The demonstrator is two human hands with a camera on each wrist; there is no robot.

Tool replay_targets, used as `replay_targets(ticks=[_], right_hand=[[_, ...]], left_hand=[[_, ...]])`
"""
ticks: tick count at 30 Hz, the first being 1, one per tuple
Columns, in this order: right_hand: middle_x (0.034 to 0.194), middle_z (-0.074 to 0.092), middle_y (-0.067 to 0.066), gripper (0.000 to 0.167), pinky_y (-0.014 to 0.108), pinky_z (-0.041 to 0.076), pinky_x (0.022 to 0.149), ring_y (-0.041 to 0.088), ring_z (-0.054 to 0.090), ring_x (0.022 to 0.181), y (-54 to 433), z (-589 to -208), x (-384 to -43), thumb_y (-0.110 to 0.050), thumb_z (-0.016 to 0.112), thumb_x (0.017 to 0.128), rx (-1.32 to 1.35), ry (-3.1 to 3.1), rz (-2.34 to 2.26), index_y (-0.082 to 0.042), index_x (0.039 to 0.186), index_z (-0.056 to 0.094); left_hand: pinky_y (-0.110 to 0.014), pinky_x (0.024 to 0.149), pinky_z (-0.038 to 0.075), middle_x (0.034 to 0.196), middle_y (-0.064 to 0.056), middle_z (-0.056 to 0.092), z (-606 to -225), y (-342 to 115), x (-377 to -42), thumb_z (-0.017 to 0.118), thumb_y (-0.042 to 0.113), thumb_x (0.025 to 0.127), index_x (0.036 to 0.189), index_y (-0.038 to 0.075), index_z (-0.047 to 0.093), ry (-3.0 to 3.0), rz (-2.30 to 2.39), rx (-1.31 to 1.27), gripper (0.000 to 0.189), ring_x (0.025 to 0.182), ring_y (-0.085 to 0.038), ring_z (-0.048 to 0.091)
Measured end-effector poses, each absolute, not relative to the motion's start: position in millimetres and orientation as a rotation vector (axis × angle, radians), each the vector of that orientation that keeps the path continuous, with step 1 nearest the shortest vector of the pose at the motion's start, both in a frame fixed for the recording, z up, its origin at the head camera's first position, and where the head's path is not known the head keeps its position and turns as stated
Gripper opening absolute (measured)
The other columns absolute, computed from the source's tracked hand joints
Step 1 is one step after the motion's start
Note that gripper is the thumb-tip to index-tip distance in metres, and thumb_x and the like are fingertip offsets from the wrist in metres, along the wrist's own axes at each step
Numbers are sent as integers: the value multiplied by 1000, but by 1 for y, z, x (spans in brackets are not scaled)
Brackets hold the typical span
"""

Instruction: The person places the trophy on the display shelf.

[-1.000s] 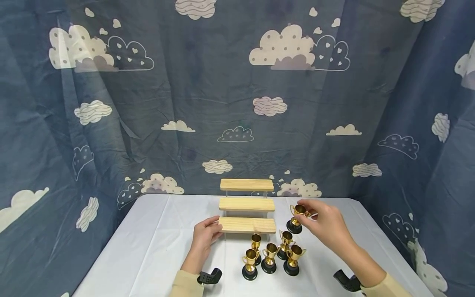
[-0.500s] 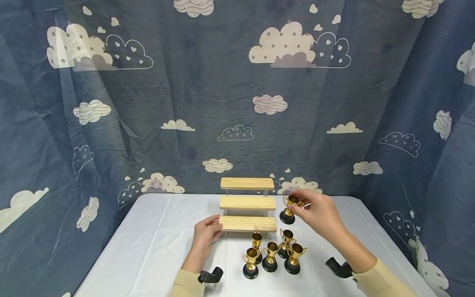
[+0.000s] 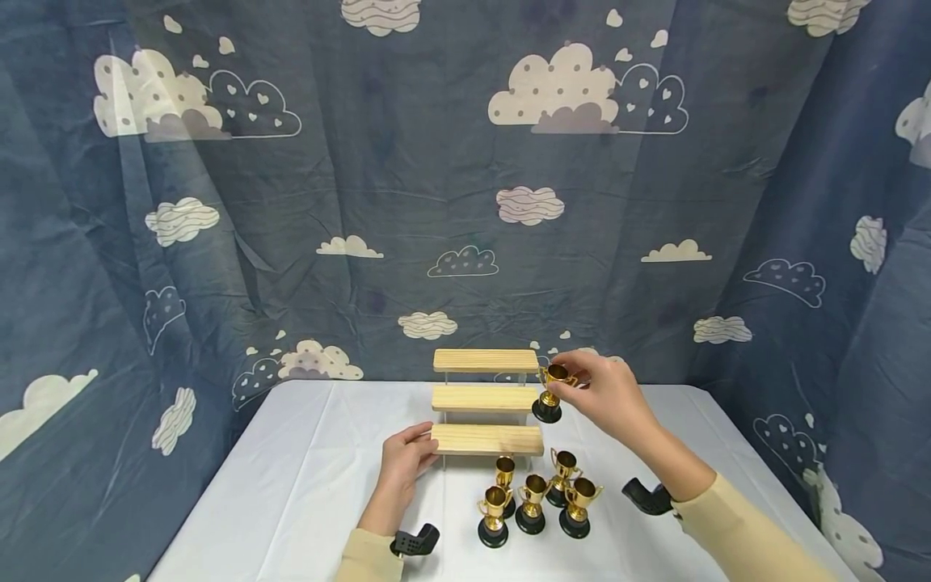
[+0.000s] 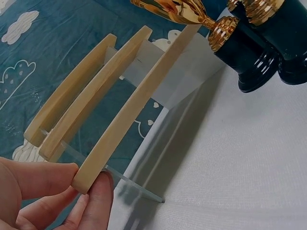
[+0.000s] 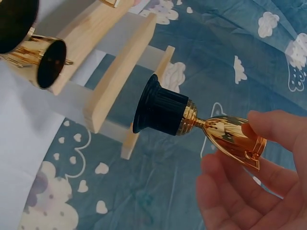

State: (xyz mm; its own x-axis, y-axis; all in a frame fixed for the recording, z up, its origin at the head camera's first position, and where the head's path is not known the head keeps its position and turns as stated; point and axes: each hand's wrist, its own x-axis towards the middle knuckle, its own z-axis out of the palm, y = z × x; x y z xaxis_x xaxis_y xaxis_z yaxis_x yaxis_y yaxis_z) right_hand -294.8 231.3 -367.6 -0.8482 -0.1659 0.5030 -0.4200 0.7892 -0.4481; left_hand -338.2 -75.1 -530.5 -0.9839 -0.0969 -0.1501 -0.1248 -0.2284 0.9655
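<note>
A three-step display stand [image 3: 487, 440] with pale wooden planks and clear supports stands toward the back of the table. My left hand [image 3: 404, 465] pinches the left end of its lowest plank [image 4: 129, 120], thumb and fingers on opposite faces. My right hand [image 3: 607, 396] holds a small gold trophy cup [image 3: 550, 394] by its cup, black base downward. In the head view that base overlaps the right end of the middle plank [image 5: 122, 72]. Several similar trophies [image 3: 533, 503] stand upright on the table in front of the stand.
A white cloth covers the table [image 3: 305, 485]. Behind it hangs a dark blue curtain [image 3: 407, 202] with cloud prints. A black wrist mount [image 3: 416, 540] is on the left wrist, another mount [image 3: 647, 496] on the right.
My right hand has carried the trophy cup left and toward the back, from beside the standing trophies up to the stand's right side. The left hand stays at the lowest plank.
</note>
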Motion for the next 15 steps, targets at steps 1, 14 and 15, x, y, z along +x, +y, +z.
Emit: replay_targets(ticks=[1, 14, 15], right_hand=[[97, 70, -4, 36, 38, 58, 70, 15, 68, 83, 230, -366, -297, -27, 82, 86, 443, -2540, 782, -16, 119, 72], [97, 71, -2, 35, 38, 56, 68, 16, 67, 84, 215, -353, -324, -28, 80, 87, 436, -2578, 820, -16, 118, 71], [97, 71, -2, 34, 38, 56, 68, 16, 67, 83, 213, -352, -326, -28, 80, 87, 439, -2579, 820, -16, 118, 71]], left_hand=[[-36, 81, 60, 106, -19, 68, -531, -75, -338, 70, -12, 82, 129, -9, 62, 1946, 2429, -282, 47, 87, -20, 70], [-36, 82, 60, 107, -19, 69, -530, -75, -338, 69, -12, 82, 129, -9, 62, 1950, 2430, -272, 47, 90, -21, 71], [-36, 82, 60, 106, -19, 69, -530, -75, -338, 69, -12, 82, 129, -9, 62, 1950, 2431, -271, 47, 90, -21, 71]])
